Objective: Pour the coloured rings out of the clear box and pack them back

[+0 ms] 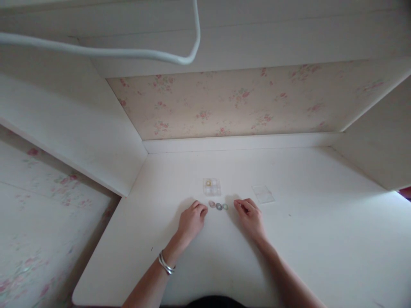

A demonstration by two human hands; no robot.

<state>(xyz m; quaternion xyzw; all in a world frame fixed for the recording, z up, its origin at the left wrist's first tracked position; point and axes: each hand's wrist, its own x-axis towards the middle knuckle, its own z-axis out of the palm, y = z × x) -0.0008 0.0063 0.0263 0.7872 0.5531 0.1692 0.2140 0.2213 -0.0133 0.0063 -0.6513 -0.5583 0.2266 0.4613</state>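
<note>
Three small round pieces lie in a short row on the white desk: a pinkish one (pixel 212 204), a dark grey one (pixel 218 206) and a pale greenish one (pixel 225 206). Just behind them sits a clear compartment box (pixel 216 188), with a yellowish round piece (pixel 208 182) in its back left compartment. My left hand (pixel 193 217) rests left of the row, fingers curled closed beside the pinkish piece. To the right of the row, my right hand (pixel 251 217) is closed with fingertips together. Whatever either hand holds, if anything, is hidden.
A clear flat lid (pixel 263 193) lies on the desk (pixel 321 248) behind my right hand. White side panels (pixel 73 107) and a floral back wall (pixel 231 102) enclose the desk. A white cable or tube (pixel 128 53) hangs across the upper left, close to the camera.
</note>
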